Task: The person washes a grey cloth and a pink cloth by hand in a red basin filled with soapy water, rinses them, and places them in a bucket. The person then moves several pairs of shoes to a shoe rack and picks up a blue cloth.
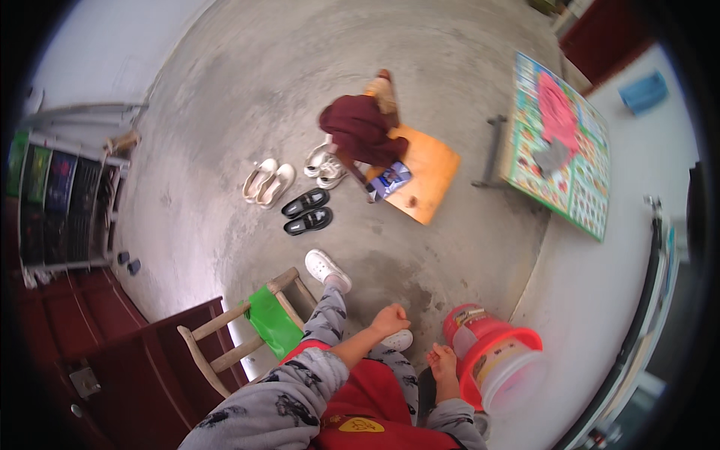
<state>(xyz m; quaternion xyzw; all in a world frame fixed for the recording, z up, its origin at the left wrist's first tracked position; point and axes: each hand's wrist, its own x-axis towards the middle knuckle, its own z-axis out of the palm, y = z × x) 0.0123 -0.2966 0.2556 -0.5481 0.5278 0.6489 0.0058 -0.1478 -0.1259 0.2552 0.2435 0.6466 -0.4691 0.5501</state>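
Note:
My left hand [391, 319] is loosely curled, with nothing visible in it, in front of a red apron [365, 388]. My right hand [442, 360] is held palm up with half-bent fingers and looks empty, just left of stacked red buckets [478, 337]. On my feet are white clogs [322, 265]. Farther ahead, a maroon garment [357, 126] lies over a wooden seat beside an orange board [430, 169]. A purple package [392, 179] rests at the board's edge. Black slippers [307, 220] and pale shoes [275, 183] stand on the concrete floor nearby.
A wooden chair with a green seat [273, 320] stands close on the left, by a dark red door [152, 371]. At the right, a table with a printed cover [588, 194] holds a pink cloth [557, 107] and a grey cloth [551, 157]. A rack [62, 197] stands far left.

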